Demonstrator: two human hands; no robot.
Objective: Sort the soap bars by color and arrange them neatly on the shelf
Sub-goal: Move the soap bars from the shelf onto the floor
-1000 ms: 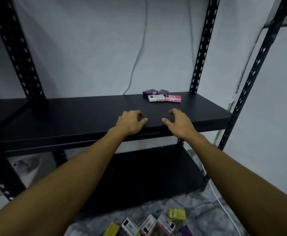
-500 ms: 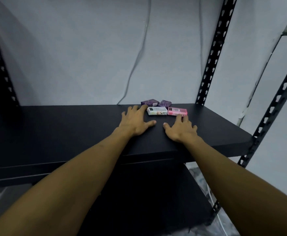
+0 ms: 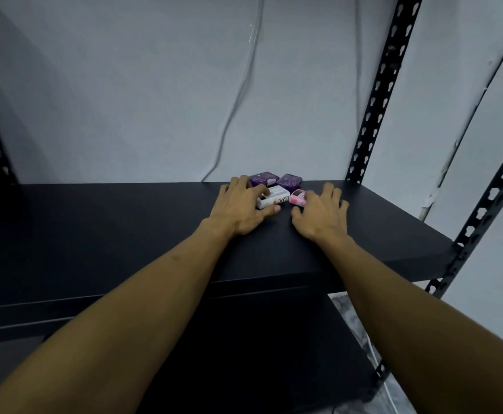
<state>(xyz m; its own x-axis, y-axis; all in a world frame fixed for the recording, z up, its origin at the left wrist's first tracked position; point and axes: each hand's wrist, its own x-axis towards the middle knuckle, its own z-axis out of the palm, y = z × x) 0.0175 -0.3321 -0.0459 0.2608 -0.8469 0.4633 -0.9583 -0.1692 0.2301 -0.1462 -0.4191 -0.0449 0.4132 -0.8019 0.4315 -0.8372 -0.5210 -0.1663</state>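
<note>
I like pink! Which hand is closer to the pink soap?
Right hand: it covers part of the pink soap. Left hand is further left, on the white soap.

A pale grey wall [image 3: 125,85] with a hanging cable [image 3: 238,94] behind black slotted uprights [image 3: 378,94].

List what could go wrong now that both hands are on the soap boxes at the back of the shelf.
1. The left hand grips the white box, which lies close in front of the purple boxes; a pull may knock them askew.
2. The right hand covers most of the pink box, so its hold may be poor and the box could slip.
3. Both boxes lie close together; moving them at once may make the hands collide.
</note>
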